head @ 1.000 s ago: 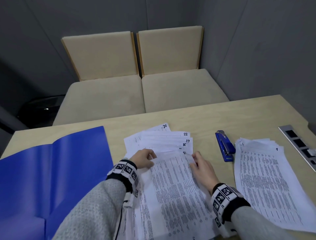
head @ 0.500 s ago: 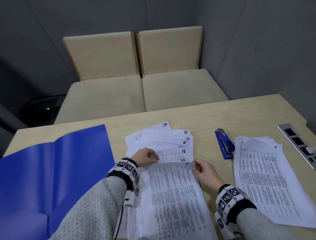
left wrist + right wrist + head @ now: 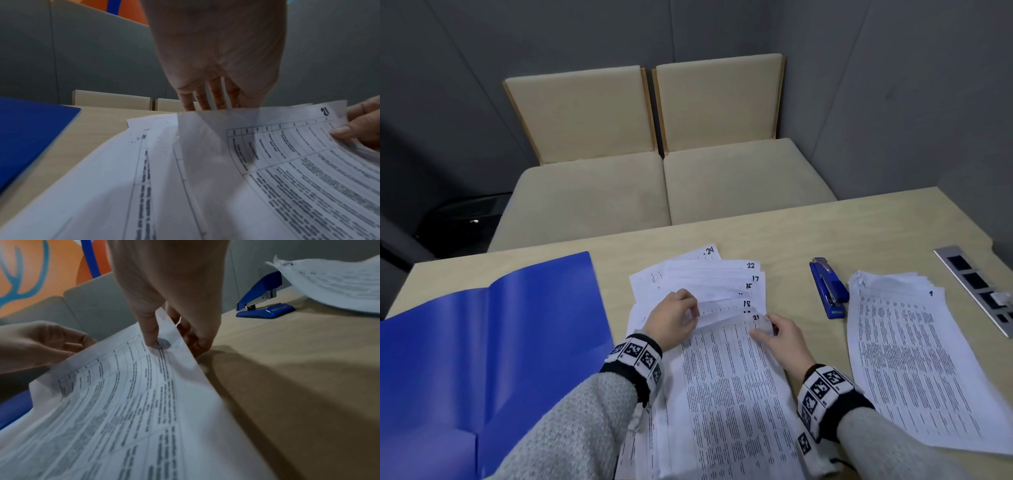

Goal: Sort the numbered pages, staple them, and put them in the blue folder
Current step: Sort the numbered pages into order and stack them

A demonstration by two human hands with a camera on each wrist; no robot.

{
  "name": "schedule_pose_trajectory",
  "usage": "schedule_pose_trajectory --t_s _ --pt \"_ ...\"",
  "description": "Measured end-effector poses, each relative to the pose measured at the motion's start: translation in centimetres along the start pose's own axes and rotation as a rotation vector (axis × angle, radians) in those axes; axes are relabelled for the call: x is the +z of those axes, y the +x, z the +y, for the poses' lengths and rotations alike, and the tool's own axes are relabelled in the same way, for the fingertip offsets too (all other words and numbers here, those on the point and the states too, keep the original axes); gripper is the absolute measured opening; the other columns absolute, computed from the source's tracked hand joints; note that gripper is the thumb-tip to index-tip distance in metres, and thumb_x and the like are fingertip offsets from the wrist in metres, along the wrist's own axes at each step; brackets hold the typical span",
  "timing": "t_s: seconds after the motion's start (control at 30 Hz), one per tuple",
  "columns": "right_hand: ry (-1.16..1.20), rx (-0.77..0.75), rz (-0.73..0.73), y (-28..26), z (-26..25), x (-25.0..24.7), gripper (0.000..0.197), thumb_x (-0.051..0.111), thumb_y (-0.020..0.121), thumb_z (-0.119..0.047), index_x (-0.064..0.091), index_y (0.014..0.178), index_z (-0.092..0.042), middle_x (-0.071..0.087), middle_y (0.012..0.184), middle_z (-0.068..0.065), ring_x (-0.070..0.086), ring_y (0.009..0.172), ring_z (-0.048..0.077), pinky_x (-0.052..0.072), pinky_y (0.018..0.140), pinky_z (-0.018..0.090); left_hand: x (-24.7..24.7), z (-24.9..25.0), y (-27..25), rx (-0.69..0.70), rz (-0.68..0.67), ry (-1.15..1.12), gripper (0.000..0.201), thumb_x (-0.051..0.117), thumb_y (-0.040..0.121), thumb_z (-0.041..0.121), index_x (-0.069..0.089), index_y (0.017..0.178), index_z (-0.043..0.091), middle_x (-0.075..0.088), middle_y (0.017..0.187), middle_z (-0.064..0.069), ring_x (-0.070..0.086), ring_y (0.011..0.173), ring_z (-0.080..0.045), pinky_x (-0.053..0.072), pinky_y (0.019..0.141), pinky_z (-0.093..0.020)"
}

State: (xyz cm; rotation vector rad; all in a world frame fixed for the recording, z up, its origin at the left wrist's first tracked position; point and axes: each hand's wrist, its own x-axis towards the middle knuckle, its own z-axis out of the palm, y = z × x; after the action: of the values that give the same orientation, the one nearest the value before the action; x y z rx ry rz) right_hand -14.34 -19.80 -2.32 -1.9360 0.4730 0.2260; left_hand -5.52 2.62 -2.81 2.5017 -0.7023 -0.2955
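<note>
Numbered pages (image 3: pixel 709 277) lie fanned at the table's middle, showing 24, 22, 17, 15 and 18. Page 21 (image 3: pixel 729 377) tops the near pile, its far edge raised off the sheets below. My left hand (image 3: pixel 681 315) grips that edge at its left, fingers (image 3: pixel 207 100) curled behind the paper (image 3: pixel 287 162). My right hand (image 3: pixel 770 330) pinches the right corner, thumb (image 3: pixel 150 337) on top and fingers beneath the sheet (image 3: pixel 133 402). A second stack (image 3: pixel 907 359) with page 1 on top lies at the right. The blue stapler (image 3: pixel 828 291) sits between the two piles. The blue folder (image 3: pixel 500 342) lies open at the left.
A metal socket panel (image 3: pixel 976 287) is set into the table at the far right. Two beige chairs (image 3: pixel 654 185) stand beyond the far edge. Bare tabletop (image 3: pixel 287 369) lies between page 21 and the stapler (image 3: pixel 265 305).
Both hands went from resting flat on the pile to gripping page 21 and drew its far edge up and towards me, uncovering the page marked 18.
</note>
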Motion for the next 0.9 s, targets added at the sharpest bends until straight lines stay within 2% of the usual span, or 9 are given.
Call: schedule_pose_trajectory --t_s 0.1,0.17,0.4,0.57,0.7,0.77,0.8,0.87,0.9 --pt "0.057 0.065 -0.001 0.6 0.8 0.0 0.015 0.07 0.081 -0.01 0.062 0.092 -0.013 0.07 0.092 0.001 0.067 0.09 0.021 0.053 0.088 0.041 0.0 0.1 -0.1 0.001 0.016 0.004 0.007 0.057 0.085 0.017 0.063 0.088 0.014 0.056 0.105 0.002 0.05 0.095 -0.016 0.047 0.078 -0.035" --pt "0.079 0.1 -0.001 0.7 1.0 0.1 0.018 0.071 0.078 -0.008 0.06 0.092 -0.009 0.07 0.093 0.008 0.067 0.09 0.027 0.054 0.087 0.046 0.0 0.1 -0.1 -0.004 0.012 0.009 0.007 0.057 0.085 0.017 0.063 0.088 0.015 0.056 0.103 0.002 0.05 0.093 -0.017 0.047 0.077 -0.034" --pt "0.097 0.13 -0.001 1.0 1.5 0.2 0.038 0.069 0.078 0.001 0.048 0.107 -0.01 0.066 0.104 0.009 0.065 0.094 0.023 0.054 0.086 0.043 -0.2 0.2 0.1 -0.059 -0.012 0.012 0.008 0.054 0.086 0.018 0.06 0.09 0.015 0.057 0.097 0.0 0.051 0.091 -0.018 0.045 0.077 -0.033" --pt "0.11 0.119 0.0 1.3 1.9 0.3 0.037 0.071 0.077 -0.002 0.047 0.1 -0.017 0.065 0.103 0.01 0.066 0.092 0.023 0.054 0.087 0.045 -0.4 0.5 0.1 -0.047 0.001 0.022 0.008 0.054 0.085 0.016 0.06 0.089 0.013 0.059 0.092 0.0 0.052 0.09 -0.019 0.044 0.075 -0.03" --pt "0.077 0.086 0.005 1.2 2.0 0.5 0.029 0.07 0.078 -0.003 0.05 0.098 -0.011 0.066 0.099 0.009 0.065 0.092 0.026 0.053 0.085 0.042 -0.6 0.9 -0.2 -0.001 0.049 0.033 0.01 0.054 0.08 0.015 0.062 0.084 0.011 0.061 0.088 -0.003 0.052 0.087 -0.021 0.044 0.072 -0.031" --pt "0.072 0.068 0.009 1.2 2.1 0.5 0.031 0.072 0.077 -0.008 0.05 0.098 -0.013 0.064 0.101 0.007 0.062 0.095 0.025 0.052 0.084 0.039 -0.5 0.8 -0.3 0.025 0.037 0.037 0.018 0.05 0.074 0.025 0.063 0.08 0.014 0.059 0.087 -0.002 0.051 0.084 -0.022 0.045 0.072 -0.035" --pt "0.093 0.059 0.011 1.1 2.0 0.5 0.034 0.073 0.077 -0.01 0.049 0.1 -0.015 0.06 0.104 0.004 0.059 0.097 0.019 0.05 0.081 0.033 -0.4 0.7 -0.4 0.035 0.026 0.043 0.022 0.047 0.072 0.03 0.063 0.079 0.016 0.058 0.091 0.0 0.051 0.085 -0.021 0.045 0.073 -0.037" --pt "0.148 0.031 0.011 0.8 1.6 0.5 0.042 0.076 0.077 -0.013 0.046 0.107 -0.017 0.052 0.106 -0.004 0.05 0.097 0.004 0.041 0.072 0.018 -0.2 0.5 -0.4 0.028 -0.004 0.077 0.017 0.053 0.076 0.03 0.063 0.082 0.017 0.052 0.106 0.002 0.048 0.095 -0.018 0.042 0.08 -0.036" --pt "0.149 0.015 0.013 0.7 1.3 0.5 0.044 0.075 0.077 -0.013 0.045 0.109 -0.016 0.05 0.105 -0.006 0.048 0.096 0.001 0.039 0.07 0.016 -0.2 0.4 -0.4 0.03 -0.009 0.094 0.014 0.058 0.079 0.028 0.062 0.086 0.017 0.05 0.111 0.002 0.046 0.099 -0.016 0.04 0.082 -0.036"
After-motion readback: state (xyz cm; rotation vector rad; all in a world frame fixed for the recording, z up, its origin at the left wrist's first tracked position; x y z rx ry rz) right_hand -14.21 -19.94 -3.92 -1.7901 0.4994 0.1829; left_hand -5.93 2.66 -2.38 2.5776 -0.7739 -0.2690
